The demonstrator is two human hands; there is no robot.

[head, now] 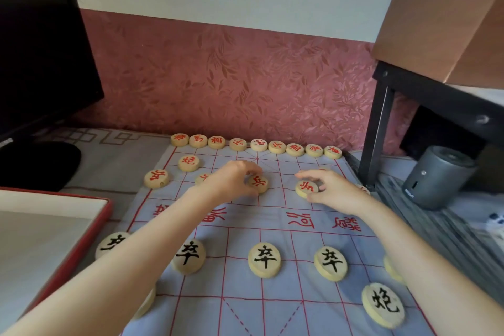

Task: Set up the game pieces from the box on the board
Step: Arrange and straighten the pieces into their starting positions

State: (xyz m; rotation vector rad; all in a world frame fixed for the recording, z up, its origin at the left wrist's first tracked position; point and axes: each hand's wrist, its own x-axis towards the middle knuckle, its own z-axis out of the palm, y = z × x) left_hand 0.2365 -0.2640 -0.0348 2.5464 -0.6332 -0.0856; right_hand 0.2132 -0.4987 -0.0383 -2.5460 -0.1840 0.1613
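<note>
Wooden round discs [264, 260], red- or black-lettered, stand across the pale blue cloth board [240, 275]; the left hand [231, 180] and right hand [335, 194] each pinch a red-lettered disc [259, 182] there, likely among the last placements.

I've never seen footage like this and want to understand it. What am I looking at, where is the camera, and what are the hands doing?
There is no machine here. A single camera worn on a person's head looks forward and down at their two bare hands. Under them lies a pale blue cloth game board with red grid lines. Round pale wooden discs with red characters line its far edge, and discs with black characters stand in the near rows. The left hand grips one red-lettered disc. The right hand pinches a second red-lettered disc. A shallow red-rimmed box sits to the left of the board.
</note>
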